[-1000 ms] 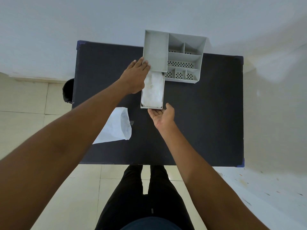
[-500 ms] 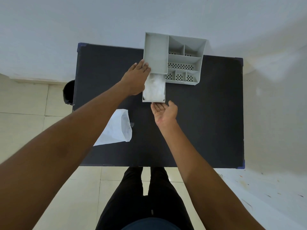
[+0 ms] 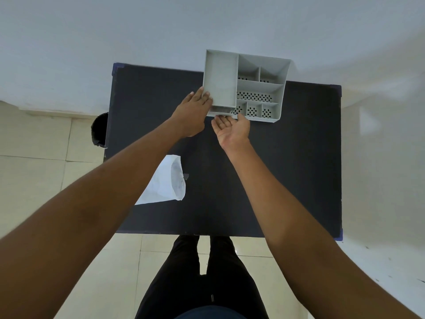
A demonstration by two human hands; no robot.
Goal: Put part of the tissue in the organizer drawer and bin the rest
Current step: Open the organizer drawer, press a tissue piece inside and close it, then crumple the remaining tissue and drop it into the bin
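A grey desk organizer (image 3: 259,86) with several compartments stands at the far middle of the black table (image 3: 287,169). Its drawer (image 3: 220,110) at the lower left is pushed almost fully in, and only a thin strip shows. The tissue inside it is hidden. My left hand (image 3: 192,112) lies flat against the organizer's left front corner. My right hand (image 3: 232,127), palm up, touches the drawer's front edge with its fingertips. A white tissue pack (image 3: 167,183) lies on the table's near left, partly under my left forearm.
A black bin (image 3: 99,130) stands on the tiled floor just past the table's left edge. A white wall runs behind the table. My legs are at the table's near edge.
The drawer, pulled out with white tissue showing before, has slid into the organizer. My right hand moved forward with it. My left hand stayed on the organizer's corner.
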